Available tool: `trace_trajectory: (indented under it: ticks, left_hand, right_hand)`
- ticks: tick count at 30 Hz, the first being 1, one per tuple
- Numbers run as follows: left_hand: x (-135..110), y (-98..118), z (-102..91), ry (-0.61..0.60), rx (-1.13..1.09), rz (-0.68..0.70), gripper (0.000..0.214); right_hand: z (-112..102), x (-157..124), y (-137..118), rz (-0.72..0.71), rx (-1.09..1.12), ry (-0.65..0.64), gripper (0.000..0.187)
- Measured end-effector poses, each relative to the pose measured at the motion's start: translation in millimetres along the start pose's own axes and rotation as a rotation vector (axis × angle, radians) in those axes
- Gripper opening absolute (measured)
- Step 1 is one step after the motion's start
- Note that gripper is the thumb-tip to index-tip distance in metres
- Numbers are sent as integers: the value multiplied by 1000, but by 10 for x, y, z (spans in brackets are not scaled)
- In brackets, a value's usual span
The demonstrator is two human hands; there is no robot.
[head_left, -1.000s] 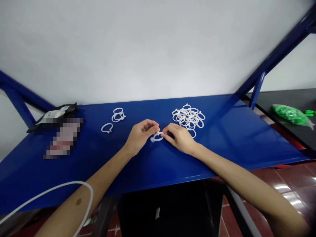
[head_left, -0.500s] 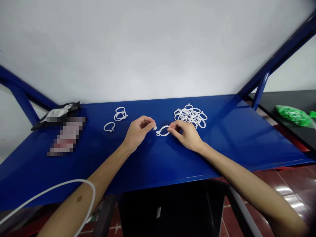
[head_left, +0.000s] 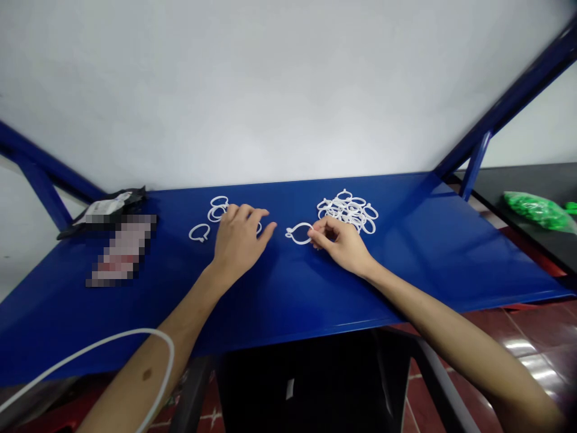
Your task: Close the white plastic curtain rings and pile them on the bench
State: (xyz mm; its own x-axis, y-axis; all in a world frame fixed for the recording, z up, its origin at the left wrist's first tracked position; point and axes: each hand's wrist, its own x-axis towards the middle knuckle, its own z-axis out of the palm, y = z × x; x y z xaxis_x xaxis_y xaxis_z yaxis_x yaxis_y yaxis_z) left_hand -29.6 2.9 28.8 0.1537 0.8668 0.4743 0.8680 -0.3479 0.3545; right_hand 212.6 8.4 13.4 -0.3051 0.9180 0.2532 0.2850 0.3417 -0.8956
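My right hand (head_left: 345,245) pinches a white plastic ring (head_left: 299,233) by its right side, just above the blue table (head_left: 406,258). To the left, my left hand (head_left: 238,237) lies with its fingers stretched out and apart, holding nothing. A bit of white shows under its fingertips. Just beyond that hand's fingers lie a few separate white rings (head_left: 218,208). A single ring (head_left: 199,233) lies to its left. Behind my right hand sits a pile of several white rings (head_left: 350,210).
A black packet (head_left: 108,206) lies at the table's back left, with a blurred patch (head_left: 121,249) in front of it. A white cable (head_left: 90,352) loops at the lower left. A green bag (head_left: 536,209) rests on the black bench at the right. Blue frame struts rise at both sides.
My left hand let go of the ring's end, opened, and moved left toward the separate rings. My right hand kept hold of the ring, which has lifted and moved slightly to the right.
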Motion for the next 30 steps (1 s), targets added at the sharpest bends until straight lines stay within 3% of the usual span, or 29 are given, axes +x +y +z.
trace_trajectory:
  ticks: [7,11,14,19,22,26,30]
  left_hand:
    - [-80,275,110,-277,-671,-128,23]
    - [-131,282,180,-390,-840,-110,25]
    - [-157,307,187,-427,-833,-61,30]
    - [-172,337,197,-425,-808,-130,21]
    - [-159,300,215,-418,-876,-205,24]
    - [-138,245,250,-319,-986,-318,25]
    - [-134,228,279,-240,-957,-397,27]
  right_hand:
    - [35,8,-25,171,248,-63,40]
    - [54,2,-19,198,266,-50,43]
    - [67,-13,-9,192,181,-14,40]
    - [89,-47,-9,-12,-90,44,20]
    - [86,-52,-7,-142,-99,30,26]
    - [70,-57,-17,-180,-125,2,23]
    - [64,-73,-49,-145,-78,-21,19]
